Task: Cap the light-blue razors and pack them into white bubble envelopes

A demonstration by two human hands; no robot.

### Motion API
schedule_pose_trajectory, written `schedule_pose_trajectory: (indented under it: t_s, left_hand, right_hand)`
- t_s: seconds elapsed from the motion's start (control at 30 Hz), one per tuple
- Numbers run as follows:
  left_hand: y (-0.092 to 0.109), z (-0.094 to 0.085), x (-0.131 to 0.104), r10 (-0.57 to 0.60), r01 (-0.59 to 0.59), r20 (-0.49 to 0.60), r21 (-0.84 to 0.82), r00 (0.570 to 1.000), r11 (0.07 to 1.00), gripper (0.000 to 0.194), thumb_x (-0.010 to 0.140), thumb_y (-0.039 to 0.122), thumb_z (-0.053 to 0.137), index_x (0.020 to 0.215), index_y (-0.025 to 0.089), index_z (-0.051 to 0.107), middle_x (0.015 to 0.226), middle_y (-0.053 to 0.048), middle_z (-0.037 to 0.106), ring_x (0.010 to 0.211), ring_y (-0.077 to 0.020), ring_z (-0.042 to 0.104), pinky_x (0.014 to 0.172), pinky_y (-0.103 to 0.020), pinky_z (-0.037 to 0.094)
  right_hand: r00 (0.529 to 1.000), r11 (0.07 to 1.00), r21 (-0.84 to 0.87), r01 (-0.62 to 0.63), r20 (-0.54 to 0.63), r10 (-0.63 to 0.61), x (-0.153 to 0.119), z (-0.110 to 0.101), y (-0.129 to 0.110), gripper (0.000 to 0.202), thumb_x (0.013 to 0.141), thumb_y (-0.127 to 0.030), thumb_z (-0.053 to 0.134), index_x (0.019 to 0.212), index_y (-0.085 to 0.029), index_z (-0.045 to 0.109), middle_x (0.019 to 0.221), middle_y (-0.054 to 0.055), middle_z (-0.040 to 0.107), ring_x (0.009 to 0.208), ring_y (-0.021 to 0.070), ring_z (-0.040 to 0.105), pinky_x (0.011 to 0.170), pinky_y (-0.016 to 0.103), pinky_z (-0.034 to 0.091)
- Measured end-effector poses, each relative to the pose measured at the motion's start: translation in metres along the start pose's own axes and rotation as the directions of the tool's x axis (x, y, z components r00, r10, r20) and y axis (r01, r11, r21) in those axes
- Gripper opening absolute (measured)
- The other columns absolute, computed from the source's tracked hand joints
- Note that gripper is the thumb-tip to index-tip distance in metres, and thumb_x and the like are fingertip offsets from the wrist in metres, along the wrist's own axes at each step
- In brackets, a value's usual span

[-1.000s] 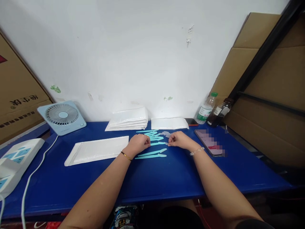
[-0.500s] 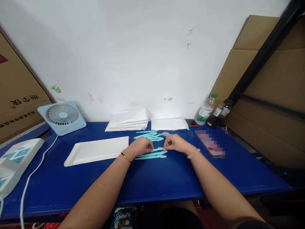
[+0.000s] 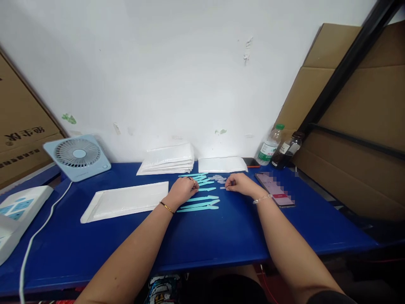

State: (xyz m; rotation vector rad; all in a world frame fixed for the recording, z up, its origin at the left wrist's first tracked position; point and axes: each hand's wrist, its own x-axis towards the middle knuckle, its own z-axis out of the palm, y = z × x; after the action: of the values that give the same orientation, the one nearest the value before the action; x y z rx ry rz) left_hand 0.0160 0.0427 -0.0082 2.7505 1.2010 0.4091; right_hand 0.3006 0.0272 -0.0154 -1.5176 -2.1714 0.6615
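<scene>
Several slim teal sticks, which look like eyebrow razors [image 3: 199,207], lie on the blue table. Some are laid side by side near me, and others are in a loose bunch behind. My left hand [image 3: 185,191] is closed in a pinch on one teal eyebrow razor [image 3: 209,189], its tip pointing right. Facing it, my right hand [image 3: 238,185] pinches a small clear plastic cap [image 3: 222,188] just off that tip, with a narrow gap between. More clear caps [image 3: 217,178] lie in a little heap behind my right fingers.
A white padded mailer [image 3: 126,200] lies left of my hands. Behind are a stack of mailers [image 3: 167,158] and another white packet [image 3: 223,164]. A phone [image 3: 275,190] and two bottles [image 3: 268,145] are right; a fan [image 3: 79,154] and power strip [image 3: 25,215] left.
My left hand has moved back from the nearer razors to another razor. My right hand has shifted back and to the right, and a clear cap now shows in its fingers.
</scene>
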Motion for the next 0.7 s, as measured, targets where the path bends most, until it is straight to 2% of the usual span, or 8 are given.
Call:
schedule_pose_trajectory:
  t_s: [0.23, 0.53, 0.7]
  left_hand:
    - [0.004, -0.003, 0.000, -0.026, 0.027, -0.027, 0.023, 0.999, 0.999, 0.012, 0.081, 0.023, 0.057, 0.076, 0.022, 0.068, 0.081, 0.000, 0.070, 0.085, -0.0195, 0.059, 0.078, -0.031, 0.037]
    - [0.001, 0.001, 0.001, -0.015, 0.015, -0.027, 0.006, 1.000, 1.000, 0.014, 0.080, 0.021, 0.056, 0.075, 0.022, 0.069, 0.081, -0.001, 0.071, 0.086, -0.0189, 0.059, 0.078, -0.030, 0.036]
    - [0.001, -0.002, 0.002, -0.017, 0.017, -0.009, -0.018, 1.000, 1.000, 0.011, 0.078, 0.022, 0.059, 0.075, 0.022, 0.070, 0.079, 0.000, 0.071, 0.083, -0.0180, 0.061, 0.076, -0.028, 0.037]
  right_hand:
    - [0.997, 0.998, 0.014, 0.067, -0.036, -0.066, 0.003, 0.010, -0.010, 0.010, 0.070, -0.023, 0.066, 0.077, -0.018, 0.071, 0.074, 0.002, 0.067, 0.064, 0.0133, 0.056, 0.060, 0.023, 0.041]
    - [0.999, 0.998, 0.049, 0.041, -0.021, -0.040, 0.002, 0.012, -0.029, 0.009, 0.072, -0.025, 0.067, 0.075, -0.018, 0.072, 0.073, 0.002, 0.067, 0.064, 0.0135, 0.057, 0.059, 0.023, 0.041]
    - [0.997, 0.993, 0.093, 0.079, 0.011, -0.080, 0.005, 0.023, -0.040, 0.013, 0.075, -0.029, 0.066, 0.076, -0.018, 0.072, 0.072, 0.003, 0.067, 0.062, 0.0139, 0.059, 0.057, 0.024, 0.042]
